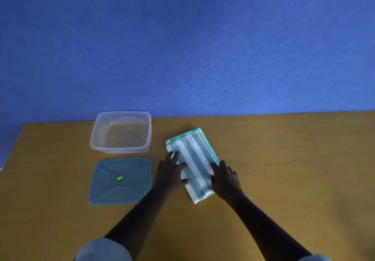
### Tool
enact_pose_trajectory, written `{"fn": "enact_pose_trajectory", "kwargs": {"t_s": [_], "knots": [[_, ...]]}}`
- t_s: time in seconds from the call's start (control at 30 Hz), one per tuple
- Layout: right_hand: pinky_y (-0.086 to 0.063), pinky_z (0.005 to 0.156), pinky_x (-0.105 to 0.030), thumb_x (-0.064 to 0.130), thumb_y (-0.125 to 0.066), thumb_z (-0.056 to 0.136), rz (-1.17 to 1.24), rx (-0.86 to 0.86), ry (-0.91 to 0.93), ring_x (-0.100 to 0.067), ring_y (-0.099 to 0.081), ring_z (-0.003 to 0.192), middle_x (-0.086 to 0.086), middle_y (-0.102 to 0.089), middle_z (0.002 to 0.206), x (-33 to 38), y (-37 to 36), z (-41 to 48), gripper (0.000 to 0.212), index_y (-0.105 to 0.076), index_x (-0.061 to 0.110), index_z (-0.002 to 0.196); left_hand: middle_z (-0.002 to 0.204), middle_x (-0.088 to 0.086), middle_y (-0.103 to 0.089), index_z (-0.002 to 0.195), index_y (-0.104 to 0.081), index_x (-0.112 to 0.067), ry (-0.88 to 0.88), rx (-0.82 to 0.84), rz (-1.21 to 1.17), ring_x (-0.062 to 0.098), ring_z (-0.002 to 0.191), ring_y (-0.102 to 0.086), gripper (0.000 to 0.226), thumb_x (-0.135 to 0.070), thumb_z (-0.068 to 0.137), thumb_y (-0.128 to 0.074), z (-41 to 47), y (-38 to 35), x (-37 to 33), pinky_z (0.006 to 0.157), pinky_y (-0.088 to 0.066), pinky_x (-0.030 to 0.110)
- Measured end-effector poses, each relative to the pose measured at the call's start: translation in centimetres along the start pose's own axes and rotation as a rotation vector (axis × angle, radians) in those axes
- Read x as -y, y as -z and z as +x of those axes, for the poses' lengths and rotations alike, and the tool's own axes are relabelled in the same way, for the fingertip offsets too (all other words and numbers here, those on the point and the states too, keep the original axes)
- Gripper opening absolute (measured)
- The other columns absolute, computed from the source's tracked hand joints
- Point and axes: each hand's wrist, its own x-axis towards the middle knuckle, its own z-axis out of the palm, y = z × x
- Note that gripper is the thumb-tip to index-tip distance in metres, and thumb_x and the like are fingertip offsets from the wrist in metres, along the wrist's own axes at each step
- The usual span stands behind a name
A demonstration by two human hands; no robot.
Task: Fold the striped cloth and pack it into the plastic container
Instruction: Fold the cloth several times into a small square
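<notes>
A green-and-white striped cloth (192, 160) lies folded into a long narrow rectangle on the wooden table, slanted from far left to near right. My left hand (171, 172) grips its left long edge, fingers on top of the fabric. On the right long edge sits my right hand (224, 177), fingers curled over the border. The clear plastic container (95, 137) stands open and empty to the left of the cloth, near the table's far edge.
The container's blue-rimmed lid (120, 180) with a green sticker lies flat in front of the container, just left of my left forearm. The wooden table (284, 159) runs to a blue wall behind. Its left edge slants past the container.
</notes>
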Motion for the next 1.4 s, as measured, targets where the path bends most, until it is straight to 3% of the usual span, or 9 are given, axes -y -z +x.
{"fn": "enact_pose_trajectory", "kwargs": {"t_s": [0.17, 0.43, 0.6, 0.8, 0.93, 1.03, 1.13, 1.23, 1.4], "knots": [[-0.053, 0.087, -0.038, 0.032, -0.047, 0.098, 0.026, 0.037, 0.037, -0.029, -0.065, 0.107, -0.009, -0.052, 0.125, 1.0, -1.1, -2.1, 0.041, -0.043, 0.015, 0.136, 0.168, 0.006, -0.005, 0.148, -0.038, -0.031, 0.028, -0.007, -0.025, 0.030, 0.154, -0.005, 0.065, -0.039, 0.090, -0.064, -0.6, -0.2, 0.3, 0.112, -0.036, 0.047], [-0.051, 0.081, -0.038, 0.022, -0.059, 0.092, 0.119, -0.068, 0.100, -0.032, -0.063, 0.102, -0.009, -0.063, 0.110, 1.2, 1.2, -1.2, 0.023, -0.060, 0.012, 0.113, 0.146, 0.009, -0.049, 0.148, -0.039, -0.011, 0.306, -0.121, -0.472, 0.029, 0.135, -0.046, 0.064, -0.031, 0.092, -0.062, -3.1, -1.0, 0.1, 0.106, -0.044, 0.040], [-0.049, 0.097, -0.038, 0.018, -0.060, 0.092, 0.136, -0.004, 0.129, -0.031, -0.053, 0.122, -0.008, -0.053, 0.136, 0.6, 1.0, -1.0, 0.040, -0.056, 0.014, 0.132, 0.097, 0.006, -0.075, 0.120, -0.059, -0.010, 0.557, -0.168, -0.747, 0.027, 0.101, -0.070, 0.047, -0.032, 0.080, -0.072, -4.5, -1.8, -0.8, 0.084, -0.055, 0.033], [-0.051, 0.102, -0.040, 0.021, -0.062, 0.094, 0.115, 0.043, 0.143, -0.033, -0.041, 0.137, -0.008, -0.028, 0.159, 0.3, -1.5, -2.5, 0.054, -0.044, 0.016, 0.144, 0.097, 0.005, -0.076, 0.103, -0.066, -0.015, 0.697, -0.079, -0.858, 0.026, 0.097, -0.071, 0.041, -0.041, 0.072, -0.076, -5.2, -2.7, -1.8, 0.077, -0.050, 0.024], [-0.048, 0.106, -0.040, 0.042, -0.059, 0.095, 0.100, 0.025, 0.176, -0.032, -0.036, 0.142, -0.010, -0.025, 0.161, 0.3, -1.5, -3.0, 0.060, -0.043, 0.013, 0.145, 0.076, 0.014, -0.073, 0.097, -0.069, -0.004, 0.747, 0.042, -1.101, 0.027, 0.063, -0.071, 0.041, -0.034, 0.070, -0.078, -5.1, -2.5, -1.9, 0.058, -0.055, 0.036], [-0.049, 0.106, -0.046, 0.067, -0.060, 0.083, 0.078, 0.066, 0.232, -0.030, -0.022, 0.149, -0.010, -0.017, 0.164, 0.2, -1.0, -3.4, 0.090, -0.034, 0.012, 0.150, 0.050, 0.014, -0.051, 0.087, -0.065, 0.004, 0.754, 0.076, -1.324, 0.020, 0.035, -0.048, 0.025, -0.018, 0.079, -0.076, -5.2, -2.1, -1.7, 0.042, -0.037, 0.026], [-0.037, 0.115, -0.053, 0.078, -0.064, 0.066, -0.001, 0.134, 0.273, -0.031, -0.004, 0.154, -0.008, -0.001, 0.167, -0.1, -1.2, -4.0, 0.120, -0.021, 0.011, 0.155, 0.046, 0.013, -0.047, 0.089, -0.065, 0.008, 0.785, 0.111, -1.429, 0.020, 0.031, -0.043, 0.023, -0.014, 0.084, -0.071, -5.2, -1.4, -1.4, 0.037, -0.033, 0.021], [-0.036, 0.116, -0.049, 0.054, -0.073, 0.078, -0.050, 0.079, 0.286, -0.027, -0.007, 0.155, -0.005, -0.003, 0.168, -0.5, -2.1, -4.4, 0.104, -0.018, 0.013, 0.156, 0.048, 0.014, -0.050, 0.087, -0.068, 0.008, 0.842, 0.164, -1.561, 0.023, 0.036, -0.048, 0.020, -0.011, 0.084, -0.066, -5.0, -0.6, -1.3, 0.041, -0.039, 0.025], [-0.047, 0.109, -0.041, 0.013, -0.059, 0.091, 0.067, -0.074, 0.314, -0.021, -0.032, 0.149, -0.001, -0.040, 0.158, -1.2, -2.6, -4.0, 0.056, -0.046, 0.018, 0.145, 0.067, 0.018, -0.061, 0.088, -0.068, -0.001, 0.815, 0.093, -1.465, 0.026, 0.051, -0.060, 0.023, -0.018, 0.072, -0.072, -4.8, -0.2, -0.3, 0.051, -0.049, 0.030]]}}
